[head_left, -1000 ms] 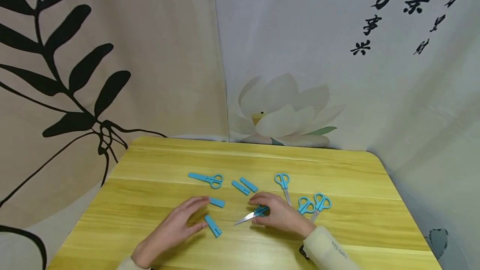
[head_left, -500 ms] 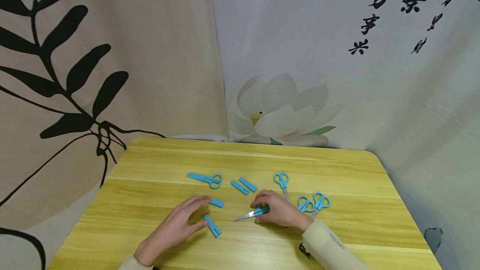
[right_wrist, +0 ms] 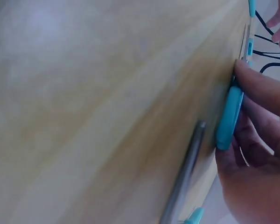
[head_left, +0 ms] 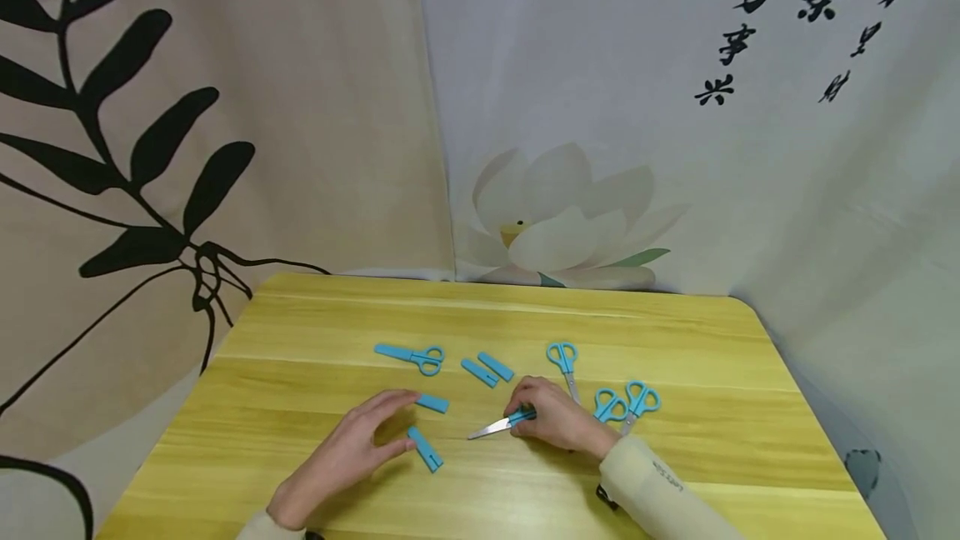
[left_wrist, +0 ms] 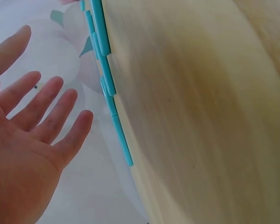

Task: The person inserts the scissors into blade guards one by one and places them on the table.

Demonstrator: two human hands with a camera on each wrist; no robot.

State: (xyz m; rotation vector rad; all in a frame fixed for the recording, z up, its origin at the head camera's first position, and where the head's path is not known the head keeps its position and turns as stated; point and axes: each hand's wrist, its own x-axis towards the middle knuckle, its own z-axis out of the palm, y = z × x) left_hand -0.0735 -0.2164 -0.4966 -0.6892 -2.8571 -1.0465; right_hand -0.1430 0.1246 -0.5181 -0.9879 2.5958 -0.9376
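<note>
My right hand [head_left: 534, 415] pinches the blue handle of a pair of scissors [head_left: 501, 425] whose bare steel blade points left on the yellow wooden table [head_left: 315, 315]. In the right wrist view my fingers [right_wrist: 261, 88] curl round that blue handle [right_wrist: 228, 116]. My left hand [head_left: 352, 450] lies open with straight fingers above the table, holding nothing. One blue blade cap [head_left: 432, 403] lies by its fingertips and another cap [head_left: 425, 449] by its thumb. The left wrist view shows the open palm [left_wrist: 32, 140] beside the caps [left_wrist: 107, 88].
A capped pair of scissors [head_left: 412, 355] lies at the back left. Two more caps [head_left: 487, 369] lie mid-table. Three uncapped scissors [head_left: 562, 357], [head_left: 609, 407], [head_left: 642, 398] lie behind and right of my right hand. Printed curtains hang close behind the table.
My right hand's fingers have curled tighter round the scissors' handle and drawn in slightly. The left hand has stayed almost still.
</note>
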